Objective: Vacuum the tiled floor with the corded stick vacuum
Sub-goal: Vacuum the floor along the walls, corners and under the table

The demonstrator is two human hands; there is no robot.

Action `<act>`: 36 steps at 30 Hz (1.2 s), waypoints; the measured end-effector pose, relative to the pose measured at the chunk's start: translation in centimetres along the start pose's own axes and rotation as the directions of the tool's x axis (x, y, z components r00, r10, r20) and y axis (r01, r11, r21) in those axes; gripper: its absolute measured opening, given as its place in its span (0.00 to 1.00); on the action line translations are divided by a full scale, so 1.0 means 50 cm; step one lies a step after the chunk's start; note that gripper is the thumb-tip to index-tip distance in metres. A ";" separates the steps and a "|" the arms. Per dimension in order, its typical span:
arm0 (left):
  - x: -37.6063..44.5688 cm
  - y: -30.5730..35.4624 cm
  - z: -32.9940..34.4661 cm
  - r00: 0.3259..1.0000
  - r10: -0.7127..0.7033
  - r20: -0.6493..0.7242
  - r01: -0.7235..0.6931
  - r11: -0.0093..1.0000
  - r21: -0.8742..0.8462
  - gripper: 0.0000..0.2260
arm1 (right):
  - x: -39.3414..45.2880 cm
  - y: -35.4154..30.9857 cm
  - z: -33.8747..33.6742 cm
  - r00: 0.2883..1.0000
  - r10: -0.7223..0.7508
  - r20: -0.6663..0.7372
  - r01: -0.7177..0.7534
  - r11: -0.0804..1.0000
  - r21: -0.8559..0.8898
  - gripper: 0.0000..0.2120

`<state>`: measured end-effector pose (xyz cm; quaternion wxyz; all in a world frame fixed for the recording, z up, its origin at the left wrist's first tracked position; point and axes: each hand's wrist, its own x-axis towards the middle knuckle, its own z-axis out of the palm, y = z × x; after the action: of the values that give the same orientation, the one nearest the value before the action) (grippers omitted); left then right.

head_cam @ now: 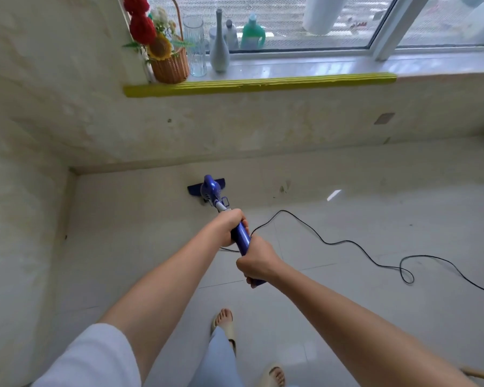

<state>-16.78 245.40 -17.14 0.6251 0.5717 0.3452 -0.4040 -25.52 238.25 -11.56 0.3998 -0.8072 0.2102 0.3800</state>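
The person wears a white short sleeve point(95, 356) on the left arm, light blue trousers point(221, 358) and beige open-toe slippers point(224, 325). Both forearms are bare.

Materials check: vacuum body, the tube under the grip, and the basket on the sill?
Vacuum body: glossy blue plastic, judging by its sheen. Tube: grey, probably bare metal, possibly plastic. Basket: woven wicker or rattan, brown, matte; the weave shows.
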 end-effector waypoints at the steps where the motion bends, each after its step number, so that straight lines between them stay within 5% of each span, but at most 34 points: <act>1: -0.012 -0.014 0.005 1.000 -0.006 0.008 0.006 1.000 -0.003 0.06 | -0.016 0.009 0.000 1.000 0.002 0.011 -0.002 1.000 -0.003 0.16; 14: -0.196 -0.209 0.103 0.999 -0.022 0.036 0.023 1.000 -0.004 0.08 | -0.283 0.150 -0.030 0.997 -0.014 0.076 0.018 0.999 -0.050 0.09; 19: -0.260 -0.283 0.105 0.995 -0.063 0.078 0.061 0.998 0.029 0.16 | -0.373 0.193 -0.002 0.991 -0.032 0.132 0.036 0.999 -0.028 0.04; 23: -0.305 -0.325 0.098 0.988 -0.098 0.117 0.091 0.994 0.062 0.20 | -0.414 0.217 0.033 0.985 -0.032 0.172 0.021 0.998 0.064 0.09; 28: -0.321 -0.304 0.079 0.988 -0.114 0.107 0.089 0.972 0.216 0.19 | -0.411 0.195 0.046 0.984 -0.031 0.173 -0.006 0.978 0.208 0.05; 36: -0.267 -0.200 0.049 0.978 -0.164 0.128 0.141 0.974 0.176 0.11 | -0.319 0.128 0.063 0.995 -0.032 0.099 -0.008 0.924 0.383 0.11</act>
<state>-31.65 244.26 -9.30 0.5654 0.5634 0.3079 -0.5179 -40.96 237.57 -3.45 0.5622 -0.6943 0.2542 0.3706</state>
